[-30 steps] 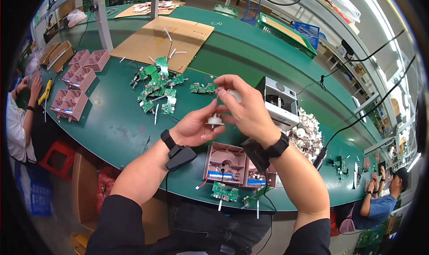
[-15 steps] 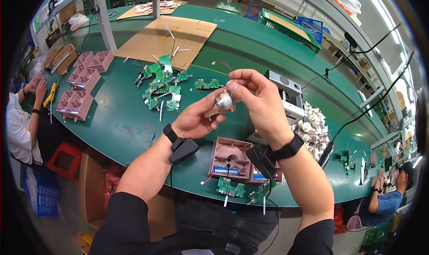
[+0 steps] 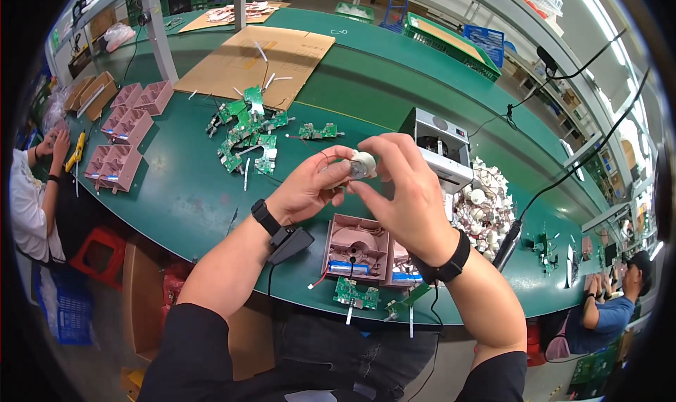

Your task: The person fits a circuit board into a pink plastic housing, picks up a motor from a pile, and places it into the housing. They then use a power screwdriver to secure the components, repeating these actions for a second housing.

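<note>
The person holds a small round white motor part (image 3: 362, 165) up over the green table (image 3: 183, 198), roughly at the centre of the view. The left hand (image 3: 310, 183) comes in from 7 o'clock, and its fingers (image 3: 336, 171) pinch the part's left side. The right hand (image 3: 408, 190) arches over from 5 o'clock, its fingers closed on the part's right side and top. Both hands are thus clamped on the same piece, though how the fingertips lie behind it is hidden.

The part looks light and stiff, a little drum with a metal face; it should sit firmly in a fingertip pinch across its round rim. Thin red and dark wires (image 3: 320, 157) trail from it at 9 o'clock. These are likely the weak point, so hold is better taken on the body than on the leads, and pulling on them could tear a joint.

Directly below the hands, at 6 o'clock, a pink moulded housing (image 3: 358, 245) lies on the table with small green circuit boards (image 3: 355, 293) at its near edge. A heap of similar white parts (image 3: 482, 205) lies at 3 o'clock beside a grey box-shaped machine (image 3: 440, 145). More green boards (image 3: 246, 131) are scattered at 10 o'clock, well apart from the hands.
</note>
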Action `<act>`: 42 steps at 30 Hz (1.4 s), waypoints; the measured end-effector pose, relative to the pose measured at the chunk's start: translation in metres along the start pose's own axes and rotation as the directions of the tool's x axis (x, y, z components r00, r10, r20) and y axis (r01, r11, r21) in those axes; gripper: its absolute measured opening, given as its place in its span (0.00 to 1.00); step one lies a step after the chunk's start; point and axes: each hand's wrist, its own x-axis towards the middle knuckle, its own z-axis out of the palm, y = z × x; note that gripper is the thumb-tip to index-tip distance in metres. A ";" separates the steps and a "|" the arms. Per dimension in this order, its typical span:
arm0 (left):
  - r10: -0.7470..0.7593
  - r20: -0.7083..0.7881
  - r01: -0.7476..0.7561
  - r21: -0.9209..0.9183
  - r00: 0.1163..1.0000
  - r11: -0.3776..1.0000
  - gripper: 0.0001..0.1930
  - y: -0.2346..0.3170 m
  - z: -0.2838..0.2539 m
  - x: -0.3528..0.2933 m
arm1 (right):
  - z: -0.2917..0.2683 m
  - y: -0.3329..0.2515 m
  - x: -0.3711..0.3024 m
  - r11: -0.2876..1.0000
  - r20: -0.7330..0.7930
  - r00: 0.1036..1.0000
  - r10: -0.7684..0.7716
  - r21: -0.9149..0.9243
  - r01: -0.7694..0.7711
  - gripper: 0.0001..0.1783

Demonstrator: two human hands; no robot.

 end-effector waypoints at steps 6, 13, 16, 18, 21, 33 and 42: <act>-0.040 -0.007 0.039 -0.063 0.999 0.997 0.12 -0.015 0.000 -0.001 | 0.002 0.020 -0.011 0.948 0.043 0.993 -0.112 -0.294 0.120 0.18; -0.046 0.036 0.033 0.303 0.998 0.953 0.14 0.001 -0.012 0.009 | -0.024 -0.018 -0.023 0.965 0.101 0.991 0.092 -0.253 -0.064 0.17; -0.088 0.045 0.033 0.686 0.995 0.727 0.19 0.014 -0.007 0.005 | -0.023 -0.031 -0.046 0.962 0.222 0.948 0.226 -0.201 -0.182 0.17; -0.118 0.041 0.031 0.832 0.992 0.554 0.22 0.010 -0.012 0.002 | -0.018 -0.033 -0.057 0.952 0.381 0.873 0.304 -0.152 -0.265 0.17; -0.119 0.118 -0.051 0.888 0.986 0.457 0.29 -0.008 -0.021 0.002 | -0.010 -0.023 -0.067 0.961 0.435 0.858 0.272 -0.168 -0.220 0.18; -0.244 0.105 0.023 0.882 0.964 0.471 0.28 -0.014 -0.024 -0.003 | 0.003 -0.026 -0.073 0.956 0.521 0.842 0.142 -0.293 0.020 0.17; -0.034 0.115 -0.077 0.826 0.993 0.558 0.25 0.002 -0.028 0.010 | -0.010 -0.017 -0.068 0.977 0.414 0.908 0.069 -0.211 0.022 0.12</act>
